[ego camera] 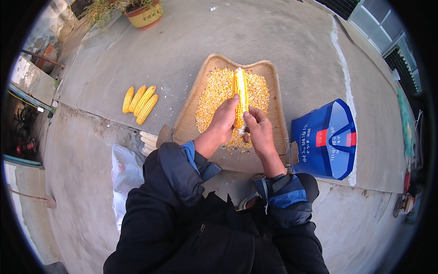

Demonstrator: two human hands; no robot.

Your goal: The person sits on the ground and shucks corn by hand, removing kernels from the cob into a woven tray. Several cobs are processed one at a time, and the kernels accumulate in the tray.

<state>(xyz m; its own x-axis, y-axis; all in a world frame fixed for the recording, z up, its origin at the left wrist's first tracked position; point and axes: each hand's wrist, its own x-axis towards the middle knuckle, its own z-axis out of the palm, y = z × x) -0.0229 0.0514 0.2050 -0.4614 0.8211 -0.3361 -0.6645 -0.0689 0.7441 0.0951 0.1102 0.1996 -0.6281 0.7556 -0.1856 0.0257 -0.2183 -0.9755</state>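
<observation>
My left hand (223,118) grips a yellow corn cob (241,92) from its left side, thumb along the ears' rows. Down the cob's length runs a pale strip bare of kernels, and kernels still cover both sides of it. The thumb and fingers of my right hand (260,130) press on the cob near its lower end. Both hands are above a woven winnowing basket (191,102), where a wide layer of loose yellow and whitish corn kernels (215,90) lies. What sits under my palms is hidden.
Several full corn cobs (140,101) lie on the concrete at left. Stripped cobs (148,142) and a white plastic sack (126,174) are beside my left knee. A blue shopping bag (313,137) with writing stands right of the basket. A potted plant (143,17) is farther off.
</observation>
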